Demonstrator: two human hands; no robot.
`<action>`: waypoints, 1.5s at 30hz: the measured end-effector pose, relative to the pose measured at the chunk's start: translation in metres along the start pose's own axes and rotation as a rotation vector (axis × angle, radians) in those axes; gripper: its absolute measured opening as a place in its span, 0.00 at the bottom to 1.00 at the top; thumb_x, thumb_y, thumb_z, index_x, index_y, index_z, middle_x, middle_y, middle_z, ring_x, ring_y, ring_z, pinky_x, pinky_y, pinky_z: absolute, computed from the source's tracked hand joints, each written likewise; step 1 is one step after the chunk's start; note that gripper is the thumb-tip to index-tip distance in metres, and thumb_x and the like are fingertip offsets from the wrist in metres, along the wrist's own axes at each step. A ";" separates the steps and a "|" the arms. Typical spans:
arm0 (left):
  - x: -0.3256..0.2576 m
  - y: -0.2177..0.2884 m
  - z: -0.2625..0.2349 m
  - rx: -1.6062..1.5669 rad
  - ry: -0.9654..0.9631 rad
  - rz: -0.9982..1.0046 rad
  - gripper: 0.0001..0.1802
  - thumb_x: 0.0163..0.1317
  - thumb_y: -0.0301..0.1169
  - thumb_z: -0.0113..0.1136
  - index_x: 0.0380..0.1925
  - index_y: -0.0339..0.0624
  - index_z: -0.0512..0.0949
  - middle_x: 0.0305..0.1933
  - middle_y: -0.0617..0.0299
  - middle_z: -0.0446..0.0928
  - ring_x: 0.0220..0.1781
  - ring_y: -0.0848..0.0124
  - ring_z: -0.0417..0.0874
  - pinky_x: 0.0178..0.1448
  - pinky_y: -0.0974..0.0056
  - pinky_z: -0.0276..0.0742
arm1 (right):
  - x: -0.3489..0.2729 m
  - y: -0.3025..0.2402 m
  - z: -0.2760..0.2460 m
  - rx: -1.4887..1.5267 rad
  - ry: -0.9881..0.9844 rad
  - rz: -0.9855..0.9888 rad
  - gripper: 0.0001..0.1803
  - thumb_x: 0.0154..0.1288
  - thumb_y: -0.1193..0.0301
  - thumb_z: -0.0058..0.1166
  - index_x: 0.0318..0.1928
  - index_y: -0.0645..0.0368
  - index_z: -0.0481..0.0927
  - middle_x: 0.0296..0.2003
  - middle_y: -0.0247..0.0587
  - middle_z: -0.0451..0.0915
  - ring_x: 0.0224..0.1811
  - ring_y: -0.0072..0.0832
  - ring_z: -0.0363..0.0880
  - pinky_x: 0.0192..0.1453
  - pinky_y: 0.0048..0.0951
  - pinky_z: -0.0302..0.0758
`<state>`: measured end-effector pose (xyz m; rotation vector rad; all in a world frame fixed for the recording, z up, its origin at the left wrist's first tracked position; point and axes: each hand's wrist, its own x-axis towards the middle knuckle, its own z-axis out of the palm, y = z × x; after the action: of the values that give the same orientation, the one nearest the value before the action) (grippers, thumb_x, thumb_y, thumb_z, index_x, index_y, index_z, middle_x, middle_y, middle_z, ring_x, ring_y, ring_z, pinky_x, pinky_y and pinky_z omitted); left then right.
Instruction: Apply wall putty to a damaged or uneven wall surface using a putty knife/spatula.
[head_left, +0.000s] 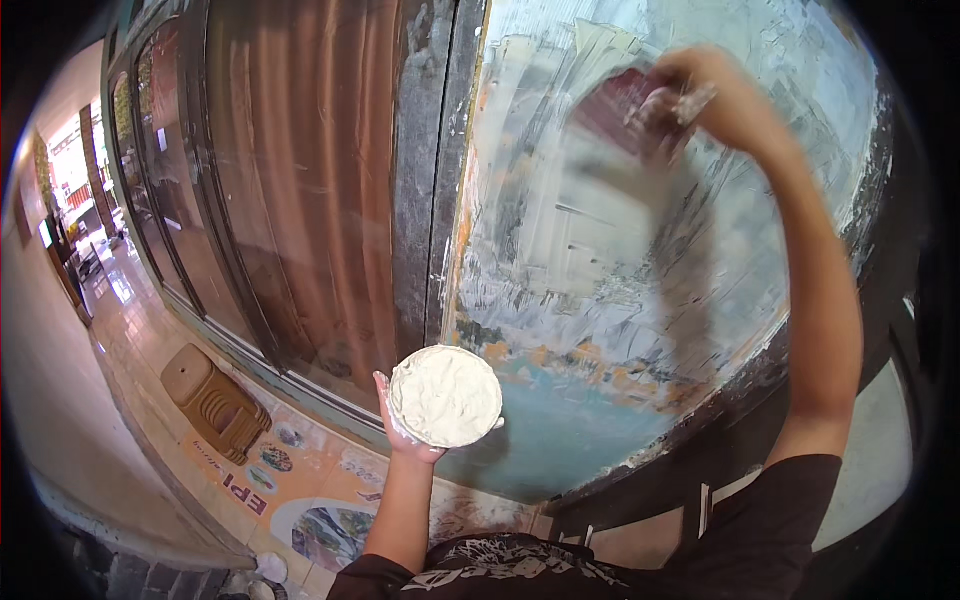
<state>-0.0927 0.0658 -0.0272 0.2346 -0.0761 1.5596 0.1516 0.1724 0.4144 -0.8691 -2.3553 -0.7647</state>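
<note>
While the panel is only partly coated, the step in hand appears to be spreading white filler across its face. This panel serves as the landmark: a large board with a blue-green and orange ground, streaked with broad pale strokes over its upper and middle areas; its lower band near the bottom edge is bare of filler. Left of the panel stands a dark post, and beyond that a glazed door backed by a brown curtain. Below and left of the panel, on the tiled floor, sits a stack of brown plastic stools.

Against the upper part of the panel, the right hand is closed around the handle of a wide scraper, whose blade lies flat or nearly flat on the surface; motion blur hides the exact blade angle. In front of the panel's lower left corner, the left hand cups a round white bowl from beneath, fingers wrapped up its side, held level. The bowl is filled close to its rim with thick white paste.

Judged from the coverage, the work is at mid-stage. The next move calls for an even, firm stroke, steady blade pressure, and a reload from the bowl once the blade runs dry. The bowl must stay level throughout.
</note>
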 end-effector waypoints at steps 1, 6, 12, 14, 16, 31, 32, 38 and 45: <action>-0.003 0.003 -0.001 0.001 0.009 0.018 0.51 0.63 0.73 0.35 0.69 0.40 0.64 0.72 0.47 0.64 0.70 0.45 0.67 0.70 0.37 0.64 | 0.000 -0.017 0.032 0.035 -0.114 -0.037 0.09 0.52 0.79 0.60 0.36 0.66 0.81 0.30 0.57 0.80 0.36 0.48 0.81 0.41 0.39 0.77; 0.005 -0.005 0.007 -0.049 -0.057 -0.050 0.50 0.63 0.72 0.37 0.68 0.40 0.65 0.71 0.47 0.66 0.70 0.45 0.68 0.71 0.37 0.63 | 0.017 0.014 0.036 -0.220 0.009 0.075 0.08 0.54 0.80 0.56 0.36 0.66 0.82 0.32 0.60 0.81 0.37 0.50 0.82 0.43 0.43 0.77; 0.002 -0.001 0.001 -0.070 -0.026 -0.026 0.49 0.63 0.71 0.38 0.67 0.40 0.67 0.70 0.48 0.67 0.69 0.45 0.69 0.70 0.37 0.65 | 0.039 0.028 -0.082 -0.292 0.226 0.221 0.07 0.59 0.76 0.61 0.29 0.70 0.84 0.21 0.46 0.84 0.23 0.26 0.83 0.27 0.31 0.79; 0.001 0.001 0.000 -0.045 -0.015 -0.013 0.49 0.63 0.71 0.38 0.67 0.40 0.67 0.70 0.47 0.67 0.69 0.45 0.69 0.70 0.37 0.64 | 0.034 0.029 -0.051 0.247 -0.098 0.067 0.08 0.61 0.75 0.59 0.40 0.66 0.82 0.28 0.46 0.83 0.28 0.31 0.83 0.36 0.30 0.78; -0.002 0.006 0.001 -0.048 0.004 0.012 0.49 0.63 0.71 0.38 0.68 0.40 0.66 0.71 0.47 0.66 0.69 0.44 0.69 0.70 0.36 0.64 | 0.018 -0.018 0.019 0.029 -0.063 -0.006 0.08 0.58 0.77 0.60 0.38 0.68 0.82 0.29 0.50 0.83 0.34 0.36 0.84 0.41 0.35 0.79; -0.008 0.014 0.008 -0.057 -0.013 0.004 0.49 0.64 0.71 0.38 0.67 0.39 0.67 0.70 0.46 0.67 0.68 0.44 0.70 0.70 0.37 0.65 | 0.015 -0.003 -0.004 0.041 0.010 0.046 0.07 0.59 0.75 0.62 0.35 0.66 0.82 0.27 0.45 0.82 0.30 0.30 0.81 0.38 0.33 0.76; -0.005 0.014 0.006 -0.046 -0.042 -0.009 0.49 0.64 0.71 0.38 0.67 0.38 0.67 0.69 0.46 0.67 0.68 0.45 0.70 0.70 0.37 0.65 | 0.007 -0.015 0.018 0.048 -0.078 0.018 0.06 0.58 0.76 0.62 0.35 0.66 0.82 0.28 0.48 0.83 0.30 0.35 0.81 0.38 0.35 0.76; -0.002 0.012 0.009 -0.058 -0.075 -0.039 0.49 0.64 0.70 0.38 0.67 0.38 0.67 0.70 0.46 0.67 0.69 0.45 0.69 0.70 0.38 0.64 | 0.033 0.005 0.005 -0.130 0.102 0.120 0.08 0.58 0.75 0.61 0.37 0.66 0.82 0.30 0.55 0.83 0.33 0.43 0.83 0.39 0.37 0.77; -0.007 0.018 0.002 -0.037 -0.032 0.003 0.48 0.64 0.71 0.39 0.67 0.40 0.66 0.70 0.47 0.67 0.69 0.45 0.69 0.71 0.37 0.63 | 0.002 -0.007 -0.023 0.205 0.033 0.104 0.09 0.65 0.71 0.58 0.37 0.66 0.83 0.28 0.40 0.84 0.30 0.26 0.82 0.38 0.30 0.77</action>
<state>-0.1102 0.0586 -0.0252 0.2304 -0.1295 1.5559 0.1516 0.1541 0.4301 -0.8747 -2.2905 -0.4817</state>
